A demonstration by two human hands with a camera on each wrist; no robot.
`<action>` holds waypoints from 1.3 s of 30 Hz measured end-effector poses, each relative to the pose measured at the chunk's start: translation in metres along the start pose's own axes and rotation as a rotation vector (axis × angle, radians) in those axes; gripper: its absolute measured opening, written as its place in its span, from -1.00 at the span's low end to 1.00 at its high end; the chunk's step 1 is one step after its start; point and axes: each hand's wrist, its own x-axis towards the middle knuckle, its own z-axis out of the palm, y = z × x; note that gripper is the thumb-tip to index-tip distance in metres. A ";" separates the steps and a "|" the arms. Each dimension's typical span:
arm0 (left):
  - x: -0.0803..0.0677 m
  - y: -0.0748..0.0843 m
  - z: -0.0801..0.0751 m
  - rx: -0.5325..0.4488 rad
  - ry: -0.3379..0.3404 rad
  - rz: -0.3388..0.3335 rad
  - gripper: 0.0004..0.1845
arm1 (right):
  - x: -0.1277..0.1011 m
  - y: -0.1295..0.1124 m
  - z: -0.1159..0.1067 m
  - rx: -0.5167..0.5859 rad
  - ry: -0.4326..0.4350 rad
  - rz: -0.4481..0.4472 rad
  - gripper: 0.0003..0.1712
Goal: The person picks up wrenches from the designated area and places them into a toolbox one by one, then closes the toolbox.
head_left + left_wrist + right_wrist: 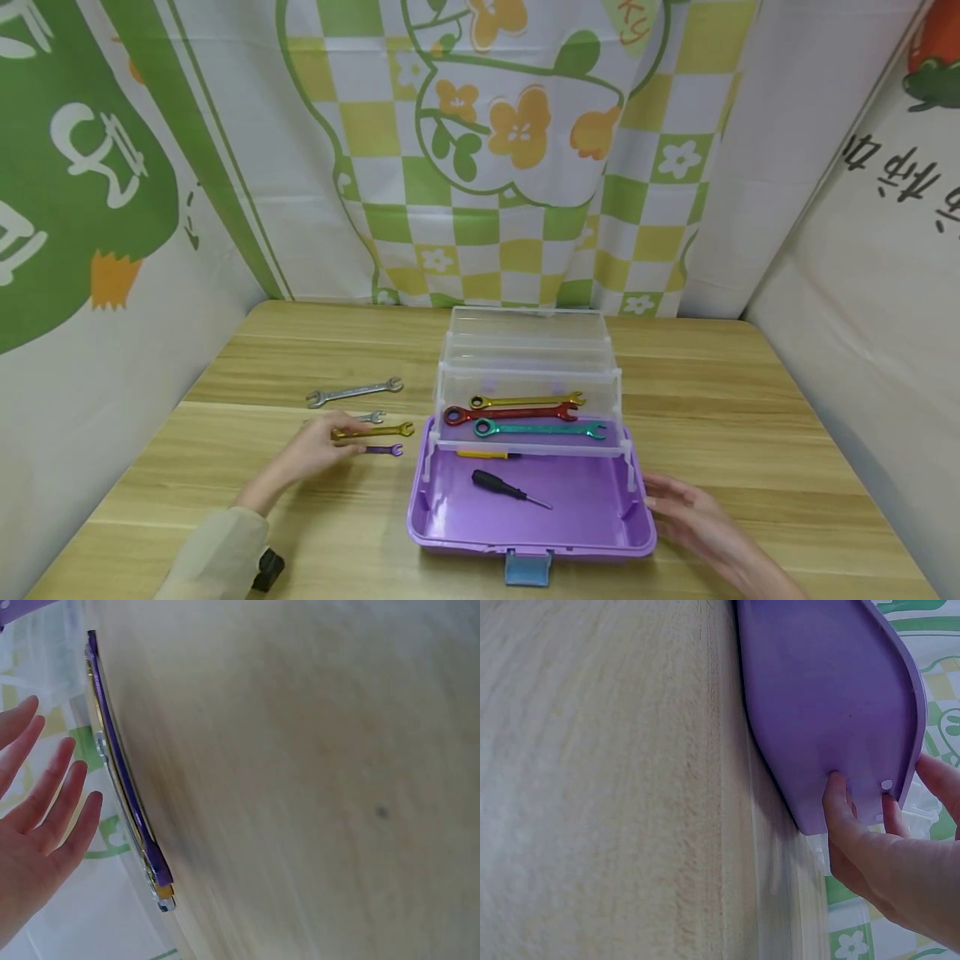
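My left hand [322, 446] hovers over open-end wrenches on the table, its fingers spread and apart from them in the left wrist view. Beneath it lie a gold wrench [390, 431], a purple wrench [386, 450] and a small silver wrench [375, 417], their left ends hidden by the hand in the head view. A longer silver wrench [356, 392] lies beyond them. With extended fingers, my right hand [892, 862] touches the outer side of the purple toolbox [832, 697]; its thumb is at the rim. The toolbox stands with its clear lid raised.
In the toolbox lie a black screwdriver [498, 483] and a yellow-handled tool [483, 454]. Yellow [528, 401], red [517, 413] and teal [543, 429] wrenches rest in its clear upper tray. A blue latch [528, 568] hangs at the front. Printed curtains [517, 250] enclose the table.
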 end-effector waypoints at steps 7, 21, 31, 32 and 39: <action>0.002 -0.005 0.003 0.095 -0.044 0.072 -0.81 | 0.001 0.002 -0.001 0.026 -0.008 -0.007 -0.42; 0.005 -0.014 0.005 0.195 -0.096 0.084 -0.84 | 0.001 0.002 -0.001 0.023 -0.006 -0.005 -0.41; 0.008 -0.014 0.006 0.234 -0.088 0.096 -0.86 | 0.001 0.003 -0.002 0.030 -0.009 -0.010 -0.40; 0.008 -0.014 0.006 0.233 -0.089 0.102 -0.87 | 0.001 0.003 -0.002 0.034 -0.012 -0.011 -0.41; 0.011 -0.014 0.005 0.200 -0.115 0.118 -0.86 | 0.000 0.003 -0.002 0.050 -0.029 -0.022 -0.42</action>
